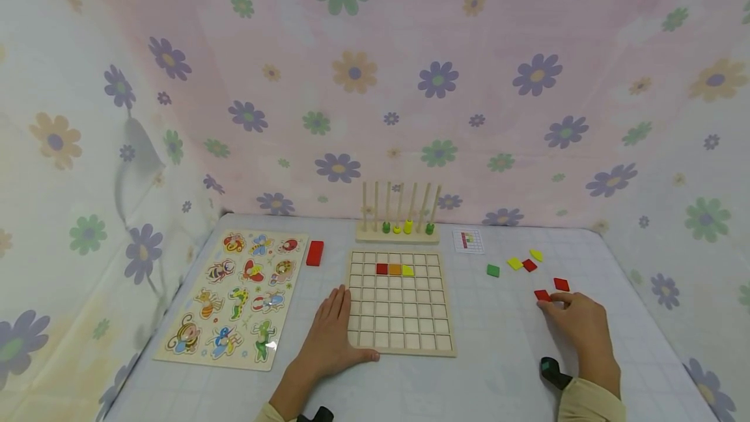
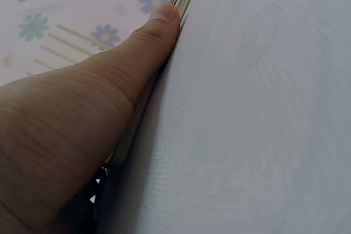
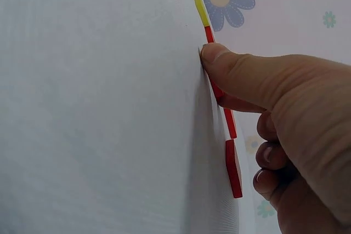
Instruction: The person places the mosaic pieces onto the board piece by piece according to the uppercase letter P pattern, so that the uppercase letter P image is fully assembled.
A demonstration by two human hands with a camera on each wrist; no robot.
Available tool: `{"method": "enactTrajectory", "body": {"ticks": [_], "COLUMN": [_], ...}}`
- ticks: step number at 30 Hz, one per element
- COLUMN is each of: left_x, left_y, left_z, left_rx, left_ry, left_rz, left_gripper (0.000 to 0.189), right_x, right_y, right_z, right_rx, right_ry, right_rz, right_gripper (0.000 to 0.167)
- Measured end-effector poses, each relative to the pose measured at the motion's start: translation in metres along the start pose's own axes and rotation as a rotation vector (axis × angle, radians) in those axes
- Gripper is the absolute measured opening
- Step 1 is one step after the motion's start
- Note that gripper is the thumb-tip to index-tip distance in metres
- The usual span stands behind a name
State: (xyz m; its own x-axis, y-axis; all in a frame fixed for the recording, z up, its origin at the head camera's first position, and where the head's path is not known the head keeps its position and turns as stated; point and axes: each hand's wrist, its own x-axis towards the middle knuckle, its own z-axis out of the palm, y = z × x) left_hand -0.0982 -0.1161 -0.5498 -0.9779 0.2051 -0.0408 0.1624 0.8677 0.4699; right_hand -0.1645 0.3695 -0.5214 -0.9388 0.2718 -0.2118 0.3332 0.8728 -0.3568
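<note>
A wooden grid board [image 1: 404, 310] lies in the middle of the table, with a red tile [image 1: 382, 269], an orange tile [image 1: 395, 269] and a yellow tile [image 1: 408, 271] side by side in its upper rows. My left hand [image 1: 331, 337] rests at its lower left corner, fingers straight along the left edge and thumb [image 2: 148, 39] along the near edge. Off to the right, my right hand [image 1: 580, 321] pinches a small red tile [image 1: 541, 295] between thumb [image 3: 225, 64] and forefinger, low at the table. Another red tile [image 1: 561, 284] lies just beyond those fingertips.
Behind the hand lie a red tile [image 1: 530, 266], two yellow pieces [image 1: 515, 264] and a green tile [image 1: 493, 271]. A peg stand [image 1: 398, 235] with rings and a pattern card [image 1: 469, 241] are at the back. An insect puzzle [image 1: 234, 305] and red block [image 1: 314, 253] sit left.
</note>
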Motion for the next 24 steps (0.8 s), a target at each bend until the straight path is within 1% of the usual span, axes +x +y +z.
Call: {"method": "enactTrajectory", "body": {"ticks": [4,7,16,24], "left_x": [0.0000,-0.0001,-0.0001,-0.0005], "left_y": [-0.0004,-0.0009,-0.0009,-0.0006], "left_z": [-0.0002,0.0000,-0.0012,-0.0015], "left_rx": [0.000,0.001,0.004,0.003], "left_ry": [-0.004,-0.009,-0.001,-0.006], "left_rz": [0.005,0.007,0.009,0.010], "left_gripper": [0.139,0.140,0.139,0.140], "right_x": [0.0004,0.0013,0.0012,0.0006], "right_y": [-0.0026,-0.0033,-0.0088,-0.0108], "right_z": [0.0006,0.0017,0.0011,0.0012], "right_rx": [0.003,0.007,0.042,0.056], "right_ry": [0.003,0.013,0.015,0.009], "right_rz": [0.012,0.005,-0.024,-0.003], "right_gripper": [0.063,0.061,0.050,0.048]}}
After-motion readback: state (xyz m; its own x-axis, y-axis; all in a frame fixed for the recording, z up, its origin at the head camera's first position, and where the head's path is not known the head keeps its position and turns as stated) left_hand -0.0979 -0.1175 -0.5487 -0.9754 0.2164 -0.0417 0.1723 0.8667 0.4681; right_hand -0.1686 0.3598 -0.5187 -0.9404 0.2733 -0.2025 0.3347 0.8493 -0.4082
